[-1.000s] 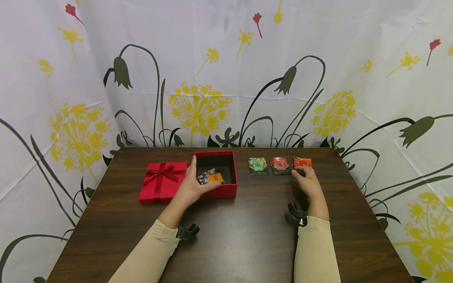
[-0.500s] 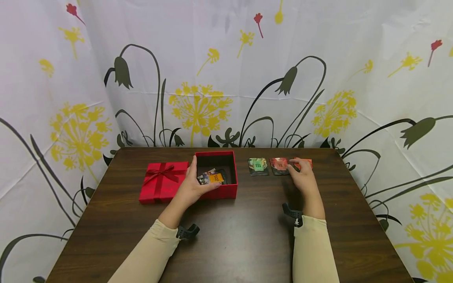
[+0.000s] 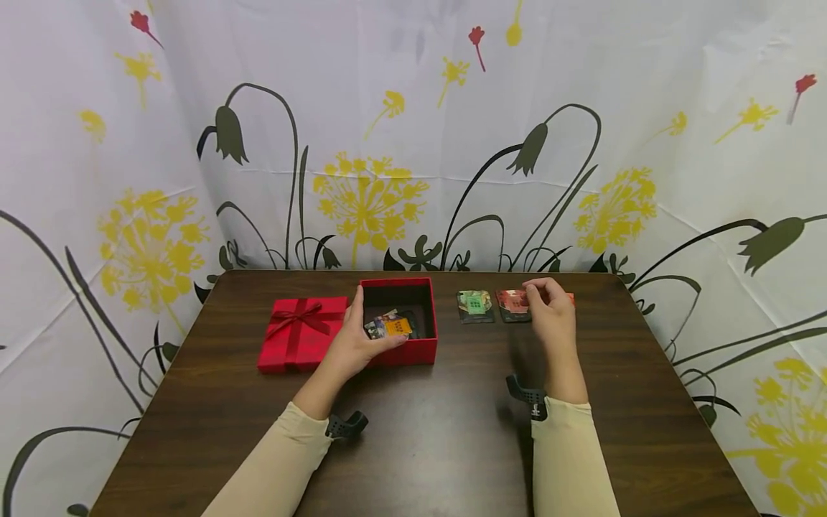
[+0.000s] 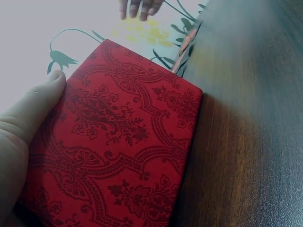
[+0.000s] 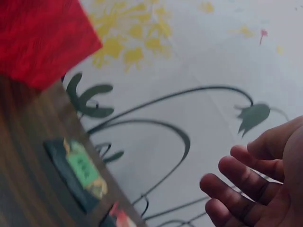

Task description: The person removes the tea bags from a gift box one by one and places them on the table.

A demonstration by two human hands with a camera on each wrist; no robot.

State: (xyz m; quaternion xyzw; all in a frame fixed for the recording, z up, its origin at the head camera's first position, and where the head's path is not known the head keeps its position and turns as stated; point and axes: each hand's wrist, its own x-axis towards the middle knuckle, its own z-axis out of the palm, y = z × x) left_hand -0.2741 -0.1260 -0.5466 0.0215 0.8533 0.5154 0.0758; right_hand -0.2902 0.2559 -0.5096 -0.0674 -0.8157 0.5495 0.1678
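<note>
At the centre-left of the head view, my left hand (image 3: 352,343) holds an uncovered red gift box (image 3: 416,352) at its left front corner. Its thumb (image 4: 45,97) lies at the edge of the patterned red wall in the left wrist view. A few small packets (image 3: 395,327), one with an orange label, lie inside the box. My right hand (image 3: 554,316) is raised with loosely bent fingers and holds nothing. It is nearest to a red-labelled packet (image 3: 512,304) and partly covers an orange packet (image 3: 571,296). Left of these lies a green-labelled packet (image 3: 475,306).
A red lid (image 3: 274,352) with a ribbon bow lies just left of the box. All stand near the back of the dark wooden table (image 3: 439,445), with a flower-printed white curtain (image 3: 413,143) behind it.
My right hand has moved left from the orange packet toward the red-labelled one and lifted a little. The left hand keeps its hold on the box. The packets stay in place.
</note>
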